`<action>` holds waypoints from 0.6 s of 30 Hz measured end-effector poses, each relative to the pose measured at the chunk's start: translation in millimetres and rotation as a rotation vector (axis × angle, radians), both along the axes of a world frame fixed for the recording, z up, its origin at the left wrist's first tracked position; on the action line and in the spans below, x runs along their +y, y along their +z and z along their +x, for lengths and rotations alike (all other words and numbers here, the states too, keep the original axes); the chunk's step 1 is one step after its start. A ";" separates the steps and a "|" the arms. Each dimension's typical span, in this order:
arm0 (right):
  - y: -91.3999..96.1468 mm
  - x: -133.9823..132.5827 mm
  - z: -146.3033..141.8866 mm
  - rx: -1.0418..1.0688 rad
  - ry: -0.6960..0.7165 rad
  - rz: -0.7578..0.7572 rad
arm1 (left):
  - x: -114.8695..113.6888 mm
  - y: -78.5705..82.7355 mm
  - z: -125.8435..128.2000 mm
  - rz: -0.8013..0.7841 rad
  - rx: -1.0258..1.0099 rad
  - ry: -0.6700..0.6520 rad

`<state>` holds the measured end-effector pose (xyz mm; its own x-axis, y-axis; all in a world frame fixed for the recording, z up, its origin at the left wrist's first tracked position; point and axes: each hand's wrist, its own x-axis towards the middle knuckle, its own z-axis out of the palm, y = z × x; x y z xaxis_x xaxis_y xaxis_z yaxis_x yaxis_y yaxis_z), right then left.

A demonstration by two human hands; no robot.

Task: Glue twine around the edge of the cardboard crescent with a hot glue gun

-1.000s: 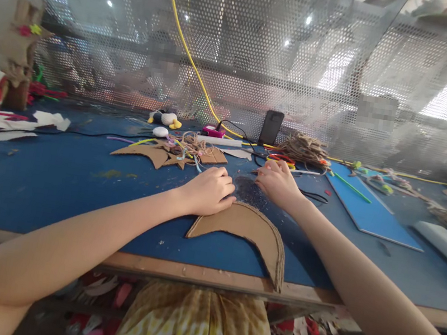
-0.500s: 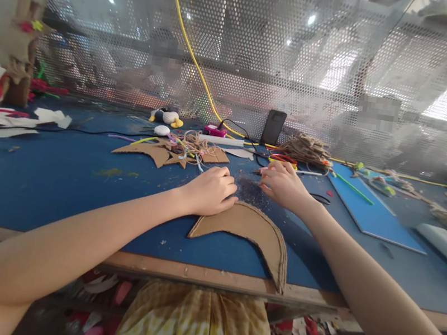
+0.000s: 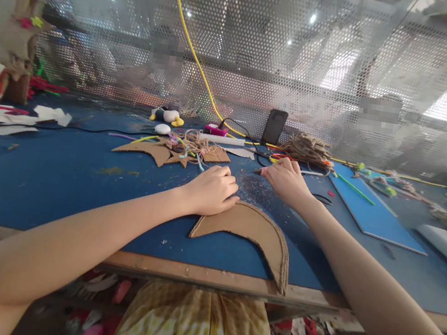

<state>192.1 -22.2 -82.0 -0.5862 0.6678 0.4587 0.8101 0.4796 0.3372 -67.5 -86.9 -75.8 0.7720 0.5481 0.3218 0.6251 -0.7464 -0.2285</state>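
A crescent-shaped piece of layered cardboard [image 3: 254, 224] lies at the front of the blue table, its right tip reaching the wooden edge. My left hand [image 3: 213, 191] is closed over the crescent's upper left edge, its fingers curled. Farther off to the right, my right hand [image 3: 287, 180] is closed around a small tool with a pinkish end and a dark tip [image 3: 262, 171]; the fingers cover most of it, so its kind is unclear. Red and yellow handles [image 3: 280, 158] show just behind that hand. Dark specks lie on the table between my hands.
Cardboard cutouts [image 3: 147, 150] and a tangle of twine [image 3: 199, 144] lie behind my left hand. A phone [image 3: 274, 126] stands at the back beside a cardboard stack [image 3: 307, 147]. A blue board [image 3: 377, 212] is at right. The yellow cable [image 3: 191, 46] hangs before the mesh.
My right hand has shifted slightly away from me, closing around the small pinkish tool. My left hand and the crescent stay in place.
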 end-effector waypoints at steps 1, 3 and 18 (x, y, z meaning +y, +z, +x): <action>0.0 0.4 1.9 0.027 0.018 -0.043 | 0.0 -0.3 -0.2 0.001 -0.005 0.001; 0.1 0.2 5.9 0.076 0.046 -0.137 | 0.1 -0.9 -0.7 0.005 -0.021 -0.002; -0.5 -13.4 -8.7 -0.075 0.000 -0.138 | -17.9 7.3 4.5 -0.342 -0.109 -0.130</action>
